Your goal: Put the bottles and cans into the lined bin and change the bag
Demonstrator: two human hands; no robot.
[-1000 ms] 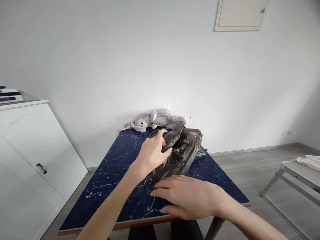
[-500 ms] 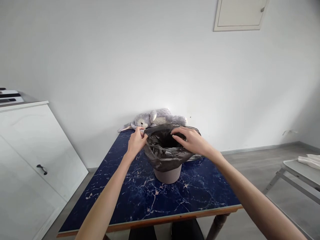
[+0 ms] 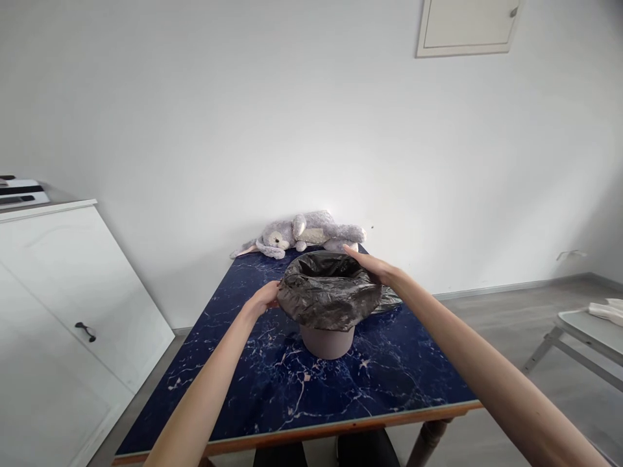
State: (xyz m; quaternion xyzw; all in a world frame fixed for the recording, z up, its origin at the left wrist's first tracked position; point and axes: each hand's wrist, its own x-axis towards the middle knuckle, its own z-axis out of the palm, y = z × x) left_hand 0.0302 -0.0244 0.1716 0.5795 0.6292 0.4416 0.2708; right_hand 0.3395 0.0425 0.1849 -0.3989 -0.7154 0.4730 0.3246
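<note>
A black trash bag [image 3: 335, 299] lines a small greyish bin [image 3: 327, 344], its upper part folded down over the outside and its mouth open upward. The bin stands upright on a dark blue marble-patterned table [image 3: 272, 389]. Against the left side of the bag rests my left hand [image 3: 264, 298], open, its fingertips partly hidden by the plastic. My right hand [image 3: 374, 266] lies on the bag's right side by the rim, open, with one finger stretched out toward the back and the others hidden.
A grey plush rabbit [image 3: 311, 232] lies on its side at the table's far edge, by the wall. Some clear plastic [image 3: 389, 299] sits right of the bin. A white cabinet [image 3: 73, 279] stands left, and a light folding piece of furniture [image 3: 586, 327] with white cloth right.
Both hands have moved from the bag's upper rim to its outer sides. The left hand has let go of the edge and dropped lower. The bag's rim now sits lower and rounder.
</note>
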